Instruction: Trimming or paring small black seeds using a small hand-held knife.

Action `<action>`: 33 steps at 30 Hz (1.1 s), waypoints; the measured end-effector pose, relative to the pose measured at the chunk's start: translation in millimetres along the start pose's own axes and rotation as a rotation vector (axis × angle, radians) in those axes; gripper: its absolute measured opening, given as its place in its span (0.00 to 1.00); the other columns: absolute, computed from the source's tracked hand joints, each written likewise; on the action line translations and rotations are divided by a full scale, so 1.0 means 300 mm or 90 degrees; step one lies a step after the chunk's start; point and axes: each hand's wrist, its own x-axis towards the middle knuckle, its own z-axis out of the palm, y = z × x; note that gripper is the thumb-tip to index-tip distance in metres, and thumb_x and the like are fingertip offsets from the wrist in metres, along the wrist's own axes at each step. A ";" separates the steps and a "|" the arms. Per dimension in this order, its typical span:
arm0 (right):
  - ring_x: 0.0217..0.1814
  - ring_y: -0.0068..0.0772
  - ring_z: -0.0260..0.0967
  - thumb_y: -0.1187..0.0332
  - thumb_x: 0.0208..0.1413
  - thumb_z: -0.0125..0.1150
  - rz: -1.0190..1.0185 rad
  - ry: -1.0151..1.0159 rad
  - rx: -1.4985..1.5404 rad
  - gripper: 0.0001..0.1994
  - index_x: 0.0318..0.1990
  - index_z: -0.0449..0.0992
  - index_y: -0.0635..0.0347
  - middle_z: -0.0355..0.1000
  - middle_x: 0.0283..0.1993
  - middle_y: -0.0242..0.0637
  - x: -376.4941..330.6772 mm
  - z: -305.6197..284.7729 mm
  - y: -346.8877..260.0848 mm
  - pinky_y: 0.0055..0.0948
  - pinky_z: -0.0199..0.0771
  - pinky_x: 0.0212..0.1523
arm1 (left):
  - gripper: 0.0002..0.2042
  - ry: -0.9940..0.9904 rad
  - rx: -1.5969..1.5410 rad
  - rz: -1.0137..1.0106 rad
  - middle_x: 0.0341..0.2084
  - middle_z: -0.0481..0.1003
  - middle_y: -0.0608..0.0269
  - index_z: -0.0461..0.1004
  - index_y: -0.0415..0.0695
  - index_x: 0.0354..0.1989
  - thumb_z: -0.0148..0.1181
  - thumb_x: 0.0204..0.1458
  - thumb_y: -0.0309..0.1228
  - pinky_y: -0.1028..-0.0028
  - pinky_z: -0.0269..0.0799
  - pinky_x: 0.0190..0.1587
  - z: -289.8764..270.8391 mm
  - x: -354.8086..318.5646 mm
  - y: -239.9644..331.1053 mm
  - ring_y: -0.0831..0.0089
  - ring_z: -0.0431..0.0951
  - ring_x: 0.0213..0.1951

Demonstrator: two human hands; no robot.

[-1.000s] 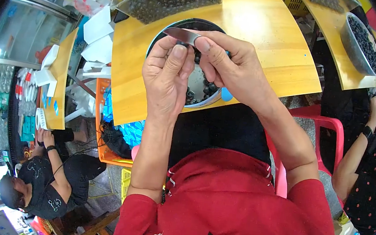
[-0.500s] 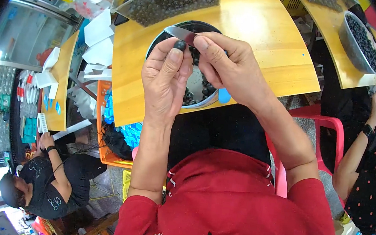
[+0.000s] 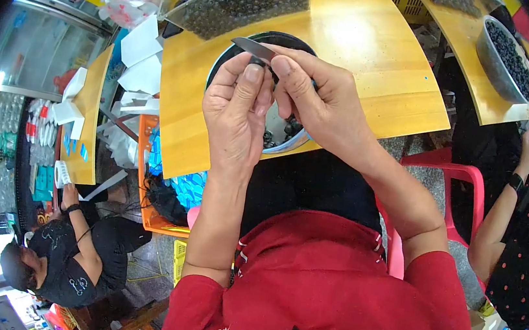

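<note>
Both my hands are raised over a round bowl [image 3: 293,143] with dark beads in it, at the near edge of a wooden table [image 3: 179,116]. My left hand [image 3: 238,113] pinches a small dark round bead [image 3: 258,61] between thumb and fingers; only its top shows. My right hand [image 3: 327,100] grips a small knife, whose metal blade [image 3: 250,47] points left just above the bead. Its handle is hidden in my fingers. Whether the blade touches the bead, I cannot tell. My hands cover much of the bowl.
A clear bin [image 3: 249,10] heaped with dark beads stands at the far side. Orange crate [image 3: 144,180] at left, pink chair [image 3: 466,171] at right. A seated person [image 3: 71,254] works at left, another [image 3: 518,259] at right by a metal bowl [image 3: 494,64] of dark pieces.
The bead has turned or sunk between my left fingers, so less of it shows. My right hand has tilted slightly, and the blade now looks darker.
</note>
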 end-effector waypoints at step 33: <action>0.15 0.11 0.51 0.64 0.65 0.45 0.041 -0.013 0.062 0.14 0.49 0.70 0.65 0.59 0.16 0.24 0.017 -0.016 0.006 0.15 0.50 0.15 | 0.10 -0.026 -0.056 -0.025 0.36 0.76 0.60 0.71 0.37 0.44 0.56 0.54 0.23 0.82 0.71 0.39 -0.024 0.007 0.000 0.77 0.75 0.37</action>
